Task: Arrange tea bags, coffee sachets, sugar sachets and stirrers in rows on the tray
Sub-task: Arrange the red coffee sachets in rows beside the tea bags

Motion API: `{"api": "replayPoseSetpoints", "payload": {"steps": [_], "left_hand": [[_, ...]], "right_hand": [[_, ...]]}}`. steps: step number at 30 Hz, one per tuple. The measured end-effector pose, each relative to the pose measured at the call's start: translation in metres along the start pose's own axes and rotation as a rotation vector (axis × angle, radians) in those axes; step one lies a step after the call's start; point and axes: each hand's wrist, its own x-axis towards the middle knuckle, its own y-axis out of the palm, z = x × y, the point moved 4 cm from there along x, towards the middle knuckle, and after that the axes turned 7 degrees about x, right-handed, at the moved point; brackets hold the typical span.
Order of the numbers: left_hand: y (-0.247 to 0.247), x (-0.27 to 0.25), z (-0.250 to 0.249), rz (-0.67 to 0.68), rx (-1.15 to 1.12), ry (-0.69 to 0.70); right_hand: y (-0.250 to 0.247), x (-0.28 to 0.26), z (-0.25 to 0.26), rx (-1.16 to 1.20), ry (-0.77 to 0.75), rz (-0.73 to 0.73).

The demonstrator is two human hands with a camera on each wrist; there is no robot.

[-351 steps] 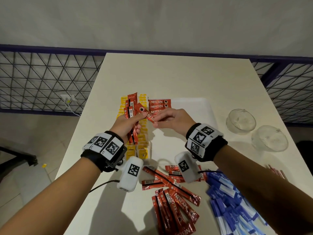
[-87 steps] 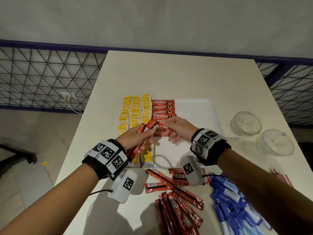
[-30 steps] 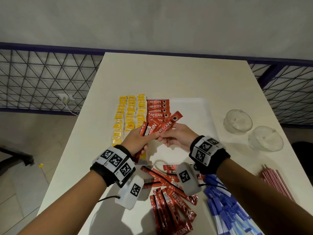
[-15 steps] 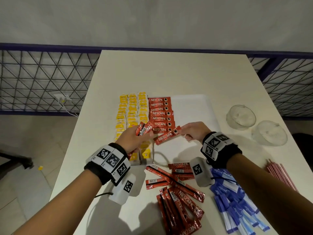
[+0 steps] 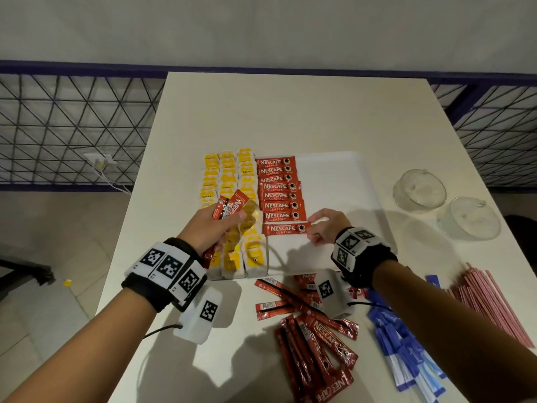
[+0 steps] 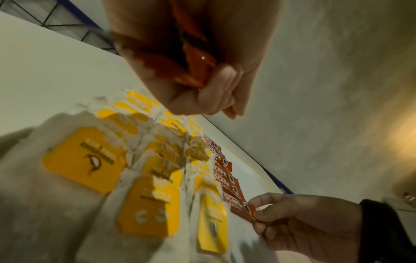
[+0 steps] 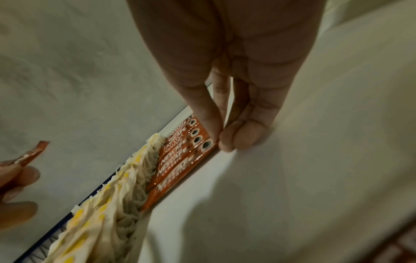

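Note:
A white tray [image 5: 334, 181] holds columns of yellow-tagged tea bags [image 5: 229, 184] on its left and a column of red coffee sachets [image 5: 277, 189] beside them. My right hand [image 5: 312, 232] pinches the right end of the nearest coffee sachet [image 5: 286, 229], which lies flat at the near end of that column; the same sachet [image 7: 180, 170] shows at my fingertips [image 7: 238, 137] in the right wrist view. My left hand [image 5: 216, 225] grips a small bundle of coffee sachets [image 5: 229, 207] above the tea bags [image 6: 144, 201].
Loose coffee sachets [image 5: 313, 341] lie on the table in front of the tray, blue sugar sachets [image 5: 406, 353] to their right, pink stirrers [image 5: 491, 303] further right. Two glass bowls [image 5: 420, 190] [image 5: 469, 218] stand right of the tray. The table's left edge is near my left forearm.
My right hand drew one sachet from the left hand's bundle, carried it right and lowered it flat onto the tray at the near end of the coffee column. The left hand kept its bundle.

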Motion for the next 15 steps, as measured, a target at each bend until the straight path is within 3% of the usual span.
{"api": "replayPoseSetpoints", "payload": {"steps": [9, 15], "left_hand": [[-0.016, 0.003, 0.005, -0.035, -0.061, -0.022], [-0.026, 0.004, 0.005, -0.054, -0.088, -0.020]], "right_hand": [[0.005, 0.001, 0.007, 0.007, -0.008, -0.040], [0.006, 0.003, 0.012, -0.129, -0.071, -0.085]]}}
